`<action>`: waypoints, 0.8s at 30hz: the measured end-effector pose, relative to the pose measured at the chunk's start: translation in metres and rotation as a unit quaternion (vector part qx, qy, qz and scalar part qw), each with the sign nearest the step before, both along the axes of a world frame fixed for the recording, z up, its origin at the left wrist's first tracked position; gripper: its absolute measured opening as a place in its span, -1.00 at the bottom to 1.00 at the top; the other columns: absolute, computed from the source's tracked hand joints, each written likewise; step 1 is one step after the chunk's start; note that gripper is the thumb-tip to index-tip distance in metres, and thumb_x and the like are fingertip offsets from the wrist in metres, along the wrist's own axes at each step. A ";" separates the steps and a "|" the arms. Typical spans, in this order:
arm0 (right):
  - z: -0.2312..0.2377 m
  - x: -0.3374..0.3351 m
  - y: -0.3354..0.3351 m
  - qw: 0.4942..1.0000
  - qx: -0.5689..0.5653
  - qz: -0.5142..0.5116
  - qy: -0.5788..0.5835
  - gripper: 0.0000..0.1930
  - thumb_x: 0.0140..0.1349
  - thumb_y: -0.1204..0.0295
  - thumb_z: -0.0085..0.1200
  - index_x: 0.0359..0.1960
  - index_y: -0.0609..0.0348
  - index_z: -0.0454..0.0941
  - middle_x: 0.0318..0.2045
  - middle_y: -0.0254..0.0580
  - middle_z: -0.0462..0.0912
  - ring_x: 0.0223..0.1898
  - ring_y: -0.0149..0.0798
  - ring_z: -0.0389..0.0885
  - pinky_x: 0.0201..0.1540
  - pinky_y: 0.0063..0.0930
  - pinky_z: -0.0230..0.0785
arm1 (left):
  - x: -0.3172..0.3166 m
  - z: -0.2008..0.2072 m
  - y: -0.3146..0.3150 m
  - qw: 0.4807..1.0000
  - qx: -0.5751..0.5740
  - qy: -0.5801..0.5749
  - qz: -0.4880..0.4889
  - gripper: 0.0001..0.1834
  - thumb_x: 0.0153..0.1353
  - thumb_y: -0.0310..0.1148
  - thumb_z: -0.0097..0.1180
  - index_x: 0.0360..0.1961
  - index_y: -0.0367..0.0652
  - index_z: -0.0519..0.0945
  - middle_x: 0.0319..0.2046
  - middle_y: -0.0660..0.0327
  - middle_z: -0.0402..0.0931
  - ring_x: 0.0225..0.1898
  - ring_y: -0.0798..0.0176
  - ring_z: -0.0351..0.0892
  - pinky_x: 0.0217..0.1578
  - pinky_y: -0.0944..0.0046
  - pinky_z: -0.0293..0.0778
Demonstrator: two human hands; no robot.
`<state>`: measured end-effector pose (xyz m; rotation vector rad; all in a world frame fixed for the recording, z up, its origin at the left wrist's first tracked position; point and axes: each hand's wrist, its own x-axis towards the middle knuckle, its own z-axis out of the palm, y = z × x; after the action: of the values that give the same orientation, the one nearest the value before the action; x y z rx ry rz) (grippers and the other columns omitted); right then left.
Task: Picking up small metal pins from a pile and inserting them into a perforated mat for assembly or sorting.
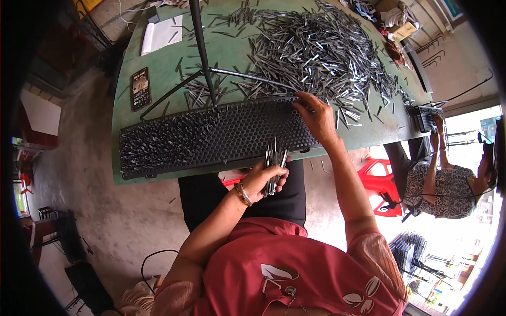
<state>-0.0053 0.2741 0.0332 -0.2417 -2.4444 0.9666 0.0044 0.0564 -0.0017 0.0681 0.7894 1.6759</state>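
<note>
A bundle of thin metal strips stands upright in my left hand, whose fingers wrap round it just in front of the tray's near edge. My right hand is over the far right part of a long black perforated tray. Its thumb and fingers come together at the tray's far edge; whatever they may pinch is too small to make out. Dark strips stand packed in the holes of the tray's left half, while the holes toward the right show bare.
A large heap of loose strips covers the far right of the green table. A black stand straddles the tray's far side. A phone and white paper lie left. Another person works at right, near a red chair.
</note>
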 end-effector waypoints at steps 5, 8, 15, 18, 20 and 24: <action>-0.008 0.000 0.009 0.992 0.124 0.027 0.025 -0.76 0.06 0.49 0.18 -0.19 0.21 0.58 -0.35 -0.13 0.62 -0.29 -0.11 0.60 -0.23 -0.34 0.44 | 0.002 -0.004 -0.001 0.999 -0.048 0.005 0.009 -0.65 0.13 -0.40 0.07 -0.04 -0.23 0.40 -0.47 0.24 0.47 -0.52 0.44 0.47 -0.58 0.44 0.44; -0.014 -0.001 0.010 0.982 0.184 0.037 0.032 -0.77 0.06 0.48 0.16 -0.20 0.20 0.58 -0.33 -0.13 0.57 -0.29 -0.08 0.55 -0.21 -0.30 0.39 | 0.003 -0.005 -0.002 0.999 -0.030 0.019 0.013 -0.68 0.13 -0.39 0.09 -0.09 -0.23 0.41 -0.48 0.24 0.48 -0.53 0.43 0.48 -0.60 0.43 0.44; -0.002 0.002 -0.003 0.986 0.155 0.049 0.019 -0.77 0.08 0.44 0.16 -0.21 0.21 0.58 -0.26 -0.12 0.49 -0.28 -0.07 0.51 -0.22 -0.32 0.37 | -0.001 0.002 -0.005 0.999 -0.007 0.047 0.006 -0.56 0.13 -0.44 0.06 0.06 -0.22 0.35 -0.46 0.29 0.42 -0.50 0.48 0.40 -0.57 0.46 0.39; 0.017 0.014 -0.019 0.996 0.011 0.083 0.007 -0.74 0.12 0.35 0.19 -0.22 0.24 0.58 -0.26 -0.11 0.54 -0.28 -0.15 0.55 -0.28 -0.37 0.40 | -0.002 0.004 -0.008 0.998 0.007 0.063 0.012 -0.56 0.12 -0.46 0.06 0.06 -0.21 0.35 -0.45 0.29 0.41 -0.50 0.48 0.38 -0.56 0.46 0.37; 0.025 0.023 -0.033 0.951 -0.199 0.162 -0.175 -0.74 0.15 0.31 0.18 -0.26 0.28 0.60 -0.35 -0.13 0.60 -0.35 -0.30 0.55 -0.30 -0.43 0.39 | -0.005 0.005 -0.008 0.997 0.011 0.077 0.000 -0.56 0.12 -0.46 0.06 0.05 -0.21 0.35 -0.45 0.28 0.42 -0.50 0.48 0.38 -0.56 0.46 0.37; 0.019 0.027 -0.032 0.935 -0.247 0.143 -0.209 -0.74 0.15 0.31 0.19 -0.29 0.30 0.62 -0.48 -0.25 0.62 -0.39 -0.45 0.52 -0.30 -0.56 0.38 | -0.004 -0.001 -0.006 0.997 -0.010 0.073 -0.011 -0.58 0.11 -0.45 0.07 0.04 -0.22 0.36 -0.46 0.28 0.42 -0.51 0.48 0.39 -0.57 0.46 0.37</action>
<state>0.0215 0.2420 0.0522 -0.2872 -2.6094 1.8250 0.0004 0.0499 -0.0023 0.1870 0.9114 1.6566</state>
